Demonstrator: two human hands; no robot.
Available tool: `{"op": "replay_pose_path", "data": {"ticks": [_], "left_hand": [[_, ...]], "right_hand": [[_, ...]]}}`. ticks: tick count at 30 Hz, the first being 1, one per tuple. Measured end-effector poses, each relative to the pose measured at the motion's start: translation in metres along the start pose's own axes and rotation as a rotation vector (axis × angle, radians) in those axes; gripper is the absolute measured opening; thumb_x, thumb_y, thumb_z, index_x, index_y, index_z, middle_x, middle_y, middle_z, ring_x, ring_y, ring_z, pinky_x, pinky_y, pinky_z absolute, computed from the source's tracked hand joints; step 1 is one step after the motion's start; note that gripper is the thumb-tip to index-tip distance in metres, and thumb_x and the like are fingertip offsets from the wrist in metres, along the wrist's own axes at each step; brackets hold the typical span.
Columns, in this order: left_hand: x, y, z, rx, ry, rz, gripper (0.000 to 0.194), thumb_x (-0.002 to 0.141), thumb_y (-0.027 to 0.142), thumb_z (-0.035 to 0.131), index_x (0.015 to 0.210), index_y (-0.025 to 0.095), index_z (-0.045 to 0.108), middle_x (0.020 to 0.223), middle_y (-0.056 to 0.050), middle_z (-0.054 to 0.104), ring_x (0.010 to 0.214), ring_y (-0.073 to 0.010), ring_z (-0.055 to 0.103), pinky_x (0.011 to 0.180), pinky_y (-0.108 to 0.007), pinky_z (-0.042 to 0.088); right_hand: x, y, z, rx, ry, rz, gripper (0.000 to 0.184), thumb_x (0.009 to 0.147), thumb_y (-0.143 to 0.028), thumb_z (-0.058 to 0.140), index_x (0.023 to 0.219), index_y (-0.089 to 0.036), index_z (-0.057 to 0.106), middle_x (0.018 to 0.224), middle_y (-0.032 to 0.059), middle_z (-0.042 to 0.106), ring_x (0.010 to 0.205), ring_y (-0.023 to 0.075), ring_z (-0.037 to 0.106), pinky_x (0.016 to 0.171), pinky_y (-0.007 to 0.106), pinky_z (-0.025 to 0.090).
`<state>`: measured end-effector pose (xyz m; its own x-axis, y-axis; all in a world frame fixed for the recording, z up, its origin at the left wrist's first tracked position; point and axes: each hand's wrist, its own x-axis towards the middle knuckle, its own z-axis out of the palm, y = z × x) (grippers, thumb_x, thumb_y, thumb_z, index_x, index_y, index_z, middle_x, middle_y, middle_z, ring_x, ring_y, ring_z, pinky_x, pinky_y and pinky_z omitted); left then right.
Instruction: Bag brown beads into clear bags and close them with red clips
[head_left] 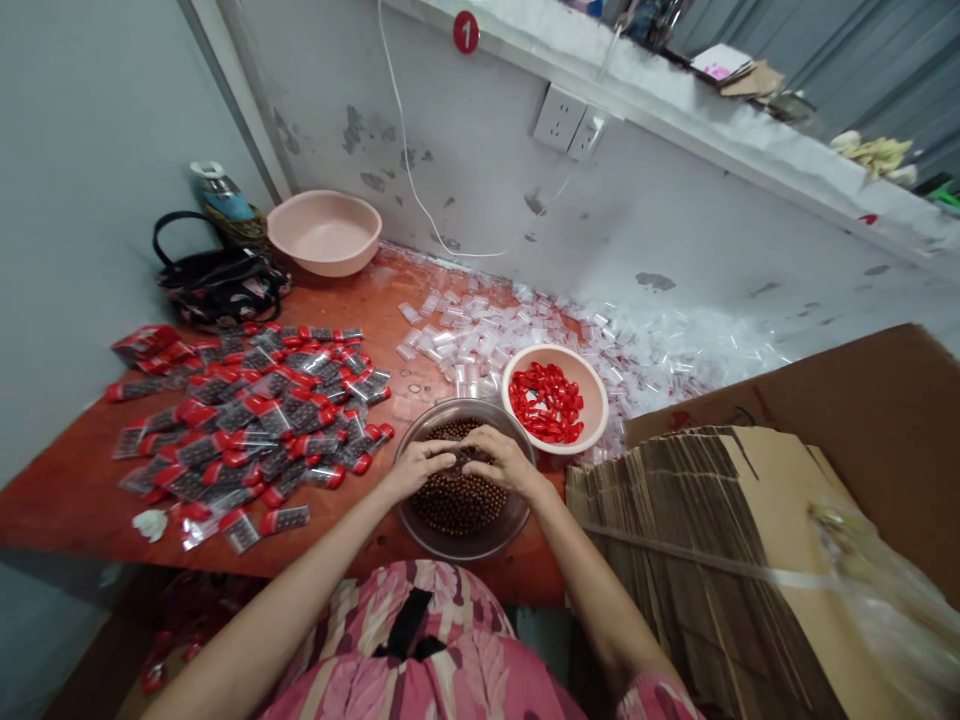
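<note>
My left hand (pixel 421 468) and my right hand (pixel 501 460) meet over a clear bowl (pixel 517 520) of small round brown beads (pixel 461 510). The fingers of both close around a small clear plastic case (pixel 460 458), mostly hidden by them; beads seem to show through it. Touching the bowl's far right side is a pink basin (pixel 598 425) with red plastic caps (pixel 546 402) inside. Behind these lie many loose clear cases (pixel 480 335). To the left, filled cases with red caps (pixel 274 415) form a wide heap on the red tabletop (pixel 397 335).
A pale pink basin (pixel 326 235), a black handbag (pixel 221 285) and a blue bottle (pixel 225 195) stand at the back left. Strapped flat cardboard (pixel 675 540) rises close on my right. A white cord (pixel 405 150) hangs down the wall.
</note>
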<state>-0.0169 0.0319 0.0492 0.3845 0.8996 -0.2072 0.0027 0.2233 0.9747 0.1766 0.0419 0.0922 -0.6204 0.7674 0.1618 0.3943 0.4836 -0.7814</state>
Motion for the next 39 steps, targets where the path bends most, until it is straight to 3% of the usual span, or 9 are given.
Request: {"op": "replay_pose_path", "data": {"ticks": [7, 11, 15, 18, 21, 28, 31, 36, 39], "left_hand": [[0.002, 0.002, -0.006, 0.043, -0.007, -0.021, 0.036, 0.067, 0.035, 0.062, 0.097, 0.016, 0.066, 0.100, -0.007, 0.067, 0.093, -0.0247, 0.060, 0.085, -0.037, 0.044], [0.004, 0.005, -0.007, 0.109, -0.047, -0.020, 0.035, 0.068, 0.036, 0.061, 0.096, 0.017, 0.066, 0.097, -0.006, 0.068, 0.091, -0.0239, 0.061, 0.085, -0.036, 0.044], [0.005, 0.006, -0.008, 0.107, -0.013, -0.018, 0.035, 0.070, 0.036, 0.059, 0.098, 0.016, 0.066, 0.101, -0.007, 0.067, 0.094, -0.0235, 0.059, 0.087, -0.035, 0.042], [0.008, 0.007, -0.008, 0.081, -0.010, -0.027, 0.036, 0.070, 0.037, 0.058, 0.099, 0.017, 0.065, 0.103, -0.007, 0.066, 0.095, -0.0232, 0.059, 0.087, -0.035, 0.042], [0.011, 0.007, -0.006, 0.073, -0.017, -0.060, 0.037, 0.068, 0.038, 0.060, 0.098, 0.017, 0.065, 0.102, -0.007, 0.066, 0.094, -0.0241, 0.059, 0.085, -0.036, 0.044], [0.018, 0.003, -0.003, 0.123, -0.026, -0.067, 0.035, 0.068, 0.038, 0.060, 0.097, 0.019, 0.066, 0.101, -0.006, 0.067, 0.094, -0.0246, 0.060, 0.088, -0.037, 0.043], [0.021, 0.002, -0.003, 0.177, -0.056, -0.045, 0.032, 0.068, 0.038, 0.060, 0.095, 0.021, 0.067, 0.097, -0.005, 0.068, 0.093, -0.0248, 0.060, 0.089, -0.037, 0.042], [0.026, -0.002, -0.004, 0.171, -0.031, -0.045, 0.033, 0.067, 0.039, 0.061, 0.095, 0.021, 0.067, 0.100, -0.005, 0.067, 0.094, -0.0247, 0.060, 0.089, -0.037, 0.042], [0.027, -0.005, -0.006, 0.093, 0.021, -0.083, 0.037, 0.067, 0.040, 0.062, 0.097, 0.019, 0.065, 0.103, -0.007, 0.066, 0.096, -0.0247, 0.059, 0.089, -0.037, 0.043]], "right_hand": [[-0.004, 0.000, 0.002, 0.041, -0.026, 0.076, 0.030, 0.076, -0.031, 0.059, 0.103, -0.020, 0.053, 0.096, 0.0035, 0.058, 0.087, 0.0140, 0.053, 0.079, 0.025, 0.041], [-0.007, 0.003, 0.003, 0.044, -0.067, 0.111, 0.019, 0.076, -0.033, 0.058, 0.087, -0.018, 0.056, 0.080, 0.0003, 0.058, 0.073, 0.0113, 0.052, 0.070, 0.022, 0.041], [-0.013, 0.007, 0.003, 0.044, -0.063, 0.160, 0.019, 0.077, -0.036, 0.057, 0.083, -0.017, 0.056, 0.075, -0.0010, 0.056, 0.068, 0.0103, 0.051, 0.067, 0.021, 0.040], [-0.015, 0.008, 0.002, 0.026, 0.031, 0.174, 0.031, 0.073, -0.038, 0.060, 0.097, -0.018, 0.054, 0.092, 0.0031, 0.057, 0.084, 0.0139, 0.053, 0.075, 0.025, 0.042], [-0.012, 0.006, 0.002, -0.022, 0.120, 0.116, 0.045, 0.071, -0.036, 0.063, 0.112, -0.021, 0.049, 0.114, 0.0078, 0.048, 0.105, 0.0179, 0.046, 0.088, 0.030, 0.038], [-0.008, 0.011, 0.003, -0.060, 0.039, 0.066, 0.021, 0.080, -0.032, 0.053, 0.096, -0.018, 0.055, 0.093, 0.0057, 0.054, 0.089, 0.0139, 0.051, 0.080, 0.025, 0.042], [-0.012, 0.016, 0.006, -0.037, -0.023, 0.111, 0.015, 0.079, -0.032, 0.054, 0.082, -0.018, 0.056, 0.078, 0.0016, 0.057, 0.074, 0.0116, 0.053, 0.071, 0.022, 0.042], [-0.026, 0.034, 0.005, 0.101, 0.011, 0.259, 0.019, 0.078, -0.036, 0.055, 0.079, -0.017, 0.058, 0.074, -0.0024, 0.061, 0.067, 0.0089, 0.056, 0.065, 0.017, 0.042], [-0.030, 0.059, -0.009, -0.078, 0.095, 0.428, 0.020, 0.080, -0.037, 0.052, 0.081, -0.019, 0.061, 0.078, -0.0030, 0.064, 0.072, 0.0095, 0.058, 0.068, 0.017, 0.043]]}}
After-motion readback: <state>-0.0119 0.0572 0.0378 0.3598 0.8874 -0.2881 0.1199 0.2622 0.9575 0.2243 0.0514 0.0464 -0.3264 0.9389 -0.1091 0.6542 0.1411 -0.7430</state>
